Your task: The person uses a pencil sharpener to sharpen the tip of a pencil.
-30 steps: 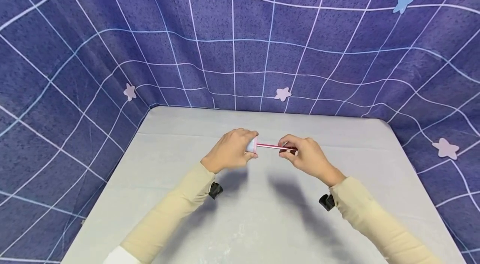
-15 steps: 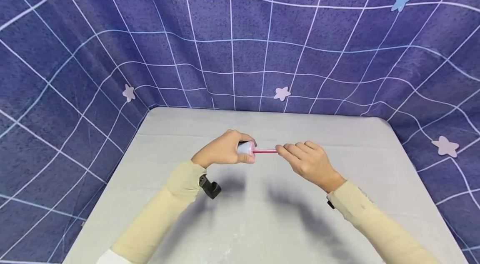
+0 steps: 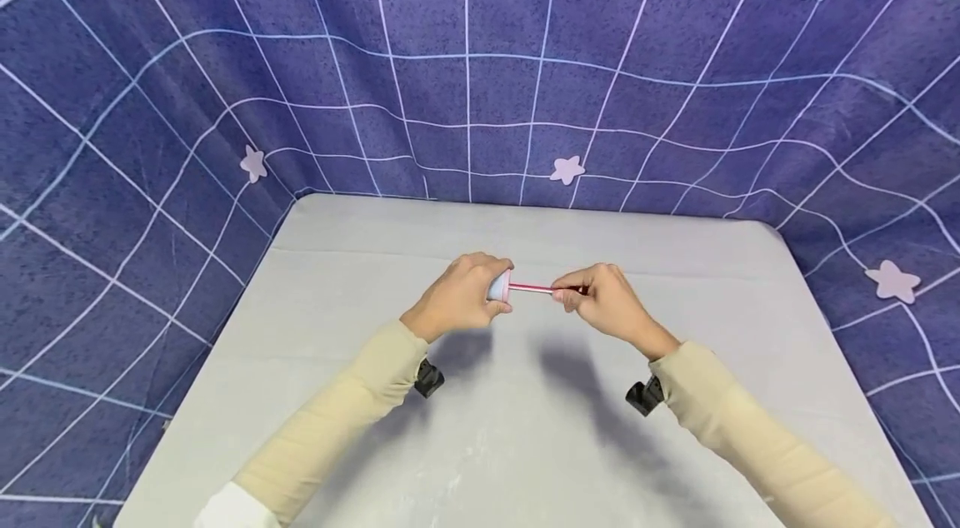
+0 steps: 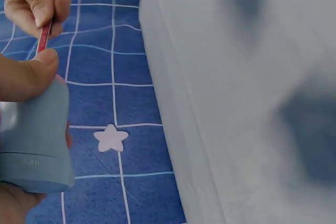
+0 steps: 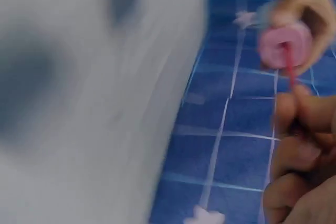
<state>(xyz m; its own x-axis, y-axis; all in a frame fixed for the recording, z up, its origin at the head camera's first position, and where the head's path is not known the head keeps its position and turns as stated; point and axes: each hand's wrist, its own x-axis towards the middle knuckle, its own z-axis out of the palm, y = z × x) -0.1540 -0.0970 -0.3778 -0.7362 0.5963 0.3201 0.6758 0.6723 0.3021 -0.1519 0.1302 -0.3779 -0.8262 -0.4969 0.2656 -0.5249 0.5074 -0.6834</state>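
My left hand (image 3: 457,301) grips a light blue pencil sharpener (image 4: 37,129), with fingers and thumb wrapped round its body. Its pink end face (image 5: 269,48) points toward my right hand. A red pencil (image 3: 529,288) runs level from the hole in that face. Between thumb and fingers, my right hand (image 3: 609,303) pinches the pencil a short way from the sharpener. The pencil's front end is hidden inside the hole, and its rear end is covered by the right hand. Both hands are held over the white table, casting shadows on it.
The white-covered table (image 3: 480,428) stretches under both arms. A blue-purple curtain (image 3: 420,112) with grid lines and stars hangs behind it and at both sides. Small black cameras sit at both wrists, the left one (image 3: 429,379) under the cuff.
My right hand has rolled from back-up at half a second ago to thumb side showing, still gripping the pencil. The left hand has tilted over slightly, covering more of the sharpener. The head view dipped.
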